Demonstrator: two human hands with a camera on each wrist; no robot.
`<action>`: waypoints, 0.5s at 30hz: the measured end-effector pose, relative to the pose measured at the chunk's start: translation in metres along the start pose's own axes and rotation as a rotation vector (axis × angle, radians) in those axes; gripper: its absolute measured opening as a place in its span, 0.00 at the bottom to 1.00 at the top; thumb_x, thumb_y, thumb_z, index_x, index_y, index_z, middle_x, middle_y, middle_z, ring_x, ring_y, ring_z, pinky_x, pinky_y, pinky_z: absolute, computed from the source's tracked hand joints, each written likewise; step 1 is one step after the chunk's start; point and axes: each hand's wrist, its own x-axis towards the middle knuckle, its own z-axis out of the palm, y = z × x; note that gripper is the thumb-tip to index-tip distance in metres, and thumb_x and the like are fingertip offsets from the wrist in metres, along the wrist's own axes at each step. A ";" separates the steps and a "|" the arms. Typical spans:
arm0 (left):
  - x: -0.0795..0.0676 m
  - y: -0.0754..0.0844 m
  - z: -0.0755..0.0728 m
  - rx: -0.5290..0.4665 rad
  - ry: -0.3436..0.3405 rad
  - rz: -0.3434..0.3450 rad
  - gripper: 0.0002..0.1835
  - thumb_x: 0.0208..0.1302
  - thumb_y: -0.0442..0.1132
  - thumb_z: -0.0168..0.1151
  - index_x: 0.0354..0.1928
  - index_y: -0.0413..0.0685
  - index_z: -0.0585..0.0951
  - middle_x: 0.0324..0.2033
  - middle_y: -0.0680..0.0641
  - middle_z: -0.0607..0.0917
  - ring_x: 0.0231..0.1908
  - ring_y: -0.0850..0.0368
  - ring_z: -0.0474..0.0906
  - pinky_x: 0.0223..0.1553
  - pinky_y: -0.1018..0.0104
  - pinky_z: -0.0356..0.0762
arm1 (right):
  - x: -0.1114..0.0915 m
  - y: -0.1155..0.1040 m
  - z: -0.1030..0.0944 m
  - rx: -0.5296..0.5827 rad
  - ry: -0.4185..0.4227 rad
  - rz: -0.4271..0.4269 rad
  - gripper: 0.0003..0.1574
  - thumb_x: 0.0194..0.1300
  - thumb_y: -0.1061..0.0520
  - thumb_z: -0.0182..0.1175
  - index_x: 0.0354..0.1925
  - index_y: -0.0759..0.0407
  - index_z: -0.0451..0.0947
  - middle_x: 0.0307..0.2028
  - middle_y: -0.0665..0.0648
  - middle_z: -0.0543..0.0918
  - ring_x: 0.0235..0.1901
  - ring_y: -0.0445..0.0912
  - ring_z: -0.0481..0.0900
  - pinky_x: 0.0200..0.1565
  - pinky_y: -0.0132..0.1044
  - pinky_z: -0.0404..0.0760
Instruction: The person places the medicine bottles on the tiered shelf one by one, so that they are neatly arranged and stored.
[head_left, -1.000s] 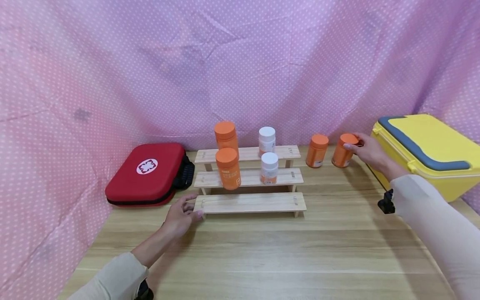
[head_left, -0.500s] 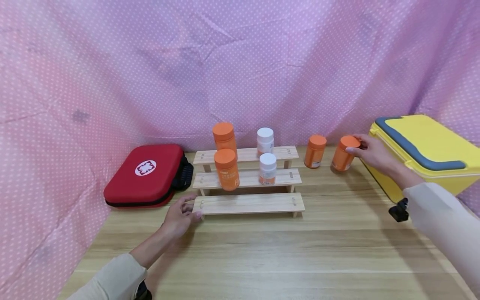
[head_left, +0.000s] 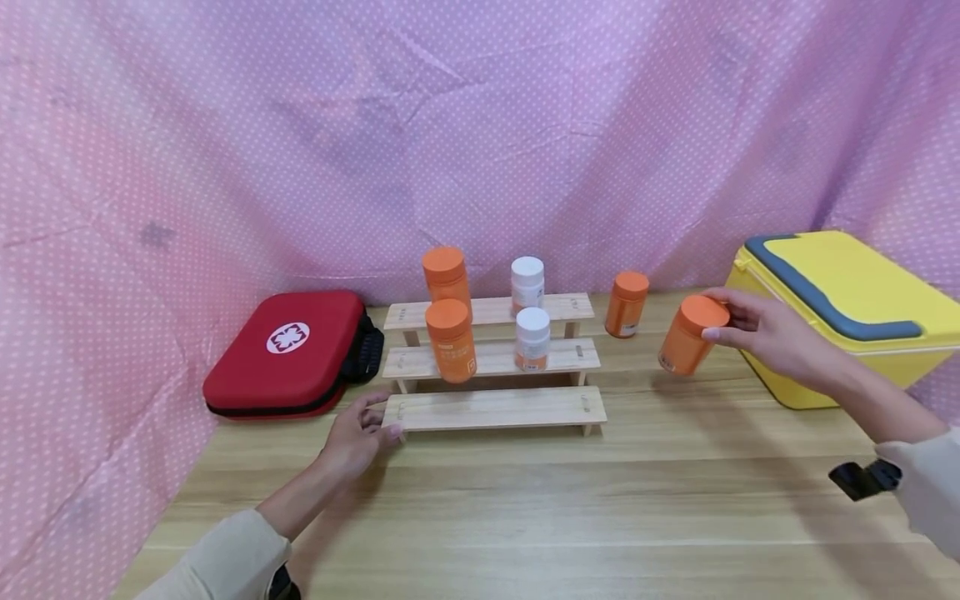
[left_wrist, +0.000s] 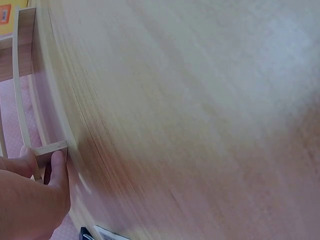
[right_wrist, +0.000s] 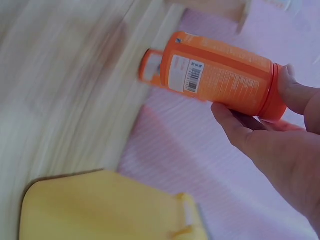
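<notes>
My right hand [head_left: 772, 337] pinches an orange pill bottle [head_left: 692, 335] near its lid, tilted and lifted above the table; the right wrist view shows the label and barcode of this bottle [right_wrist: 215, 75]. With thumb and fingers, my left hand [head_left: 356, 435] grips the left end of the lowest step of a three-tier wooden rack [head_left: 495, 408]. In the left wrist view the left hand [left_wrist: 40, 195] holds the rack's leg [left_wrist: 52, 150]. An orange bottle [head_left: 454, 354] and a white-capped bottle [head_left: 532, 340] stand on the middle step. Another orange bottle [head_left: 444, 275] and white-capped bottle [head_left: 528, 283] occupy the top step.
One more orange bottle [head_left: 627, 305] stands on the table right of the rack. A red first-aid case [head_left: 300, 367] lies to the left. At the right sits a yellow box [head_left: 870, 287] with a grey handle. A pink dotted curtain [head_left: 480, 142] hangs behind.
My right hand has lifted the orange bottle off the table, drawn it toward me and tilted it. The left hand stays on the rack's end.
</notes>
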 end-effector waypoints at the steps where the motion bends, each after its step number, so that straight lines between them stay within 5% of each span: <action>1: 0.000 0.000 0.000 -0.001 -0.003 0.004 0.32 0.60 0.25 0.63 0.66 0.35 0.64 0.43 0.34 0.82 0.37 0.56 0.80 0.37 0.70 0.76 | -0.003 -0.005 0.001 0.007 0.003 -0.009 0.31 0.66 0.55 0.61 0.65 0.58 0.67 0.54 0.60 0.78 0.45 0.27 0.75 0.41 0.21 0.75; 9: 0.001 0.000 -0.001 0.005 0.001 -0.023 0.31 0.61 0.26 0.62 0.67 0.39 0.65 0.44 0.36 0.82 0.38 0.56 0.80 0.39 0.70 0.76 | -0.020 -0.032 0.013 0.087 -0.019 -0.128 0.31 0.64 0.61 0.63 0.64 0.62 0.69 0.47 0.46 0.81 0.45 0.32 0.79 0.42 0.26 0.78; 15: 0.000 -0.001 0.000 -0.012 -0.001 -0.015 0.31 0.61 0.25 0.62 0.66 0.38 0.65 0.43 0.36 0.82 0.37 0.57 0.80 0.38 0.70 0.76 | -0.027 -0.049 0.022 0.094 -0.063 -0.195 0.31 0.63 0.62 0.64 0.64 0.63 0.69 0.50 0.57 0.81 0.46 0.32 0.79 0.42 0.26 0.79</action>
